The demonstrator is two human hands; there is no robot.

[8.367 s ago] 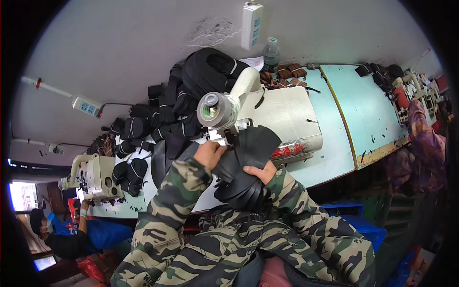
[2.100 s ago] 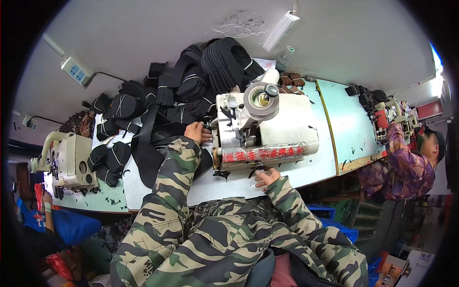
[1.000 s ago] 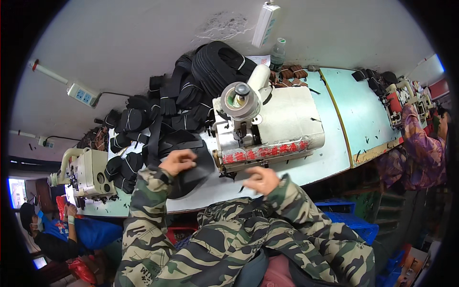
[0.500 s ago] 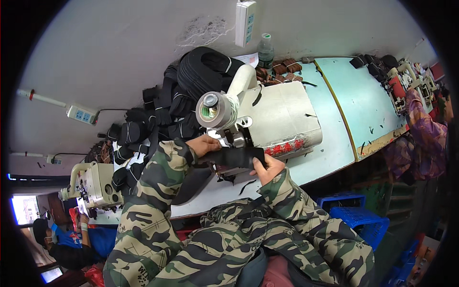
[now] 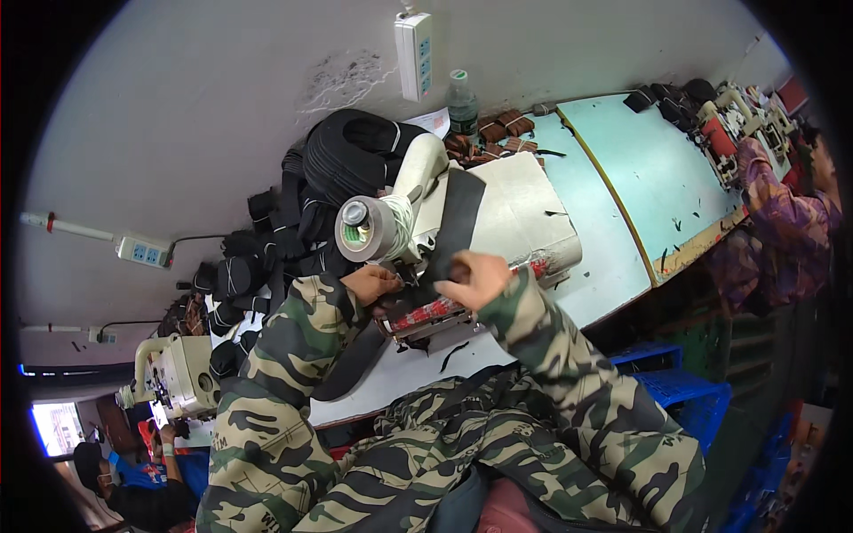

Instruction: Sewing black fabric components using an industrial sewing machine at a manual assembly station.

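Matt cloth-like strip, smooth metal-looking sewing machine, plastic bottle

The head view (a wide fisheye) looked down from close above the hands, facing counter and wall.

Green, black, tan camouflage jacket
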